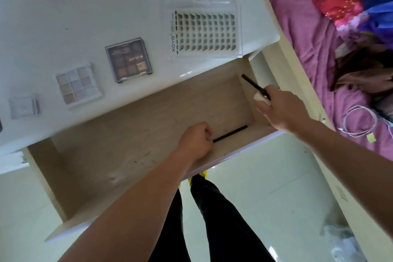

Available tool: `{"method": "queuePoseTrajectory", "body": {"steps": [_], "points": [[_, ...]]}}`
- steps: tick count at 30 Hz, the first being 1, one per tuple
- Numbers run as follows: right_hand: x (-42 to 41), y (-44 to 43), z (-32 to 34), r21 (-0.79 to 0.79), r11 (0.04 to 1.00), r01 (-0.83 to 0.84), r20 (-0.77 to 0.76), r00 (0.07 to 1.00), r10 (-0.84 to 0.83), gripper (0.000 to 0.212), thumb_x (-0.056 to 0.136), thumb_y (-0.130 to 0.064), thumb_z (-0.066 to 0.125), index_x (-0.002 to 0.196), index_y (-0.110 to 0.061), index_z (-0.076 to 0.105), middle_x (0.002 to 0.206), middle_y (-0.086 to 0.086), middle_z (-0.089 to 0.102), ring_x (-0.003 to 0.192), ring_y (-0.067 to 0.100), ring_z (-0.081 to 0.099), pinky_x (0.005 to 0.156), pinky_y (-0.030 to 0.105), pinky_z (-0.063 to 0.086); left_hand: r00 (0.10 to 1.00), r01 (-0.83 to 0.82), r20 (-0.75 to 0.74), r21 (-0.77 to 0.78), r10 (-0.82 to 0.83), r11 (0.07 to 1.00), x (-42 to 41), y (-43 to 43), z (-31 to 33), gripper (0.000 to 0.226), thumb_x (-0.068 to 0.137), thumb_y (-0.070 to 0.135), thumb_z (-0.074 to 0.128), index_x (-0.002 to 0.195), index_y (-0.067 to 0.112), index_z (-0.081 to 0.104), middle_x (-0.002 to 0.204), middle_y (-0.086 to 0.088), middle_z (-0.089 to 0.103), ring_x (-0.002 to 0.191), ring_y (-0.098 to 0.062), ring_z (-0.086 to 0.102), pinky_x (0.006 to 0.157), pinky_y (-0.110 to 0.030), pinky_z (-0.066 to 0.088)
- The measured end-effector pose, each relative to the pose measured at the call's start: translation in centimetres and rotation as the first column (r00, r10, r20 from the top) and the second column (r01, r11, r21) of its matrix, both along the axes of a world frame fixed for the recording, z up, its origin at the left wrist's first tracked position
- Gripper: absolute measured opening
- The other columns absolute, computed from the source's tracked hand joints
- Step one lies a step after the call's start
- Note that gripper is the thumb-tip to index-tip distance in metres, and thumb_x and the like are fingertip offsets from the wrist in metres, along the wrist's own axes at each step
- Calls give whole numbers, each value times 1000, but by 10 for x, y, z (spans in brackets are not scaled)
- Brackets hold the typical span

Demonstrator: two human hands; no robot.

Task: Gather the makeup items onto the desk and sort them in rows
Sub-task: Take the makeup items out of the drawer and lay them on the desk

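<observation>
Pencils in our hands at the drawer; one row laid on the bench

Along the bench lie a compact, pale palette, brown palette and lash tray; that row looks sorted; our left hand curls round one end of a pencil on the drawer floor; our right hand, by the drawer's right wall, grips the other pencil and a small white item; these, we judge, have yet to join the rows.
</observation>
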State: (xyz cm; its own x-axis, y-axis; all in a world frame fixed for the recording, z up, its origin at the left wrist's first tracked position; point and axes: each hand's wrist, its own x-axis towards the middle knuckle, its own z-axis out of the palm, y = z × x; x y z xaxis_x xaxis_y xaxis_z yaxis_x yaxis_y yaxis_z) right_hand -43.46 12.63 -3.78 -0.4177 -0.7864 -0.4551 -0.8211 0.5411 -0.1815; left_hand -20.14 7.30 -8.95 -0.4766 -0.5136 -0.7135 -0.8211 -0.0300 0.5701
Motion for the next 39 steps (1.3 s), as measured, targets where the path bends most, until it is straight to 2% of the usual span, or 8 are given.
{"method": "queuePoseTrajectory", "body": {"steps": [7, 13, 16, 21, 25, 30, 36, 39], "points": [[-1, 39, -1, -78, 956, 283, 111, 955, -274, 33, 90, -40, 48, 114, -19, 54, 83, 7, 64, 76, 33, 59, 73, 42, 49, 990, 127, 64, 38, -129, 991, -64, 4, -18, 15, 78, 7, 57, 85, 20, 57, 98, -11, 66, 92, -31, 62, 84, -38, 52], [2, 42, -13, -68, 938, 340, 123, 936, -331, 28, 91, -35, 51, 115, -21, 56, 85, 3, 64, 78, 29, 59, 75, 39, 47, 915, 334, 164, 204, -368, 920, -75, -16, -18, 14, 74, 11, 69, 66, 9, 57, 69, -14, 59, 66, -28, 62, 53, -31, 45], [4, 43, -13, -76, 943, 325, 81, 944, -319, 30, 94, -35, 48, 118, -18, 54, 81, 2, 62, 76, 29, 57, 74, 38, 44, 904, 329, 191, 261, -383, 908, -61, -20, -10, 15, 72, 15, 73, 71, 7, 60, 72, -16, 65, 66, -29, 66, 55, -35, 54], [14, 36, 11, -106, 957, 271, 18, 963, -270, 29, 97, -34, 47, 119, -15, 53, 72, 0, 57, 71, 28, 53, 71, 35, 34, 951, 238, 161, 164, -264, 957, -25, -20, 9, 28, 76, 13, 66, 61, 17, 43, 67, -1, 52, 68, -22, 56, 53, -24, 42], [48, 20, 45, -130, 945, 300, 250, 932, -261, 26, 93, -47, 56, 97, -21, 55, 68, -3, 56, 65, 23, 56, 60, 32, 36, 993, 12, 114, 84, -21, 996, 21, -29, 54, 28, 81, 15, 64, 64, 17, 43, 63, -2, 55, 72, -29, 70, 60, -33, 52], [107, -18, 81, -116, 972, 205, 460, 878, -131, 32, 92, -48, 58, 76, -22, 50, 65, -2, 53, 61, 15, 51, 53, 27, 33, 991, -118, 56, 0, 118, 993, 80, -52, 122, 5, 89, 9, 56, 85, 10, 60, 68, -7, 63, 63, -18, 61, 70, -36, 53], [171, -91, 119, -109, 993, 47, 583, 812, 26, 33, 99, -45, 46, 73, -26, 50, 68, -2, 58, 61, 18, 55, 61, 37, 45, 907, -417, -8, -154, 421, 896, 160, -95, 186, 6, 93, 10, 56, 89, 8, 60, 75, -7, 67, 64, -12, 62, 51, -14, 44], [202, -136, 138, -106, 994, -37, 551, 830, 90, 36, 102, -42, 41, 87, -16, 60, 77, 5, 69, 69, 23, 64, 70, 40, 53, 842, -535, -63, -219, 536, 816, 198, -120, 210, 10, 95, 14, 53, 92, 7, 58, 79, -8, 70, 61, -10, 59, 46, -17, 40]]}}
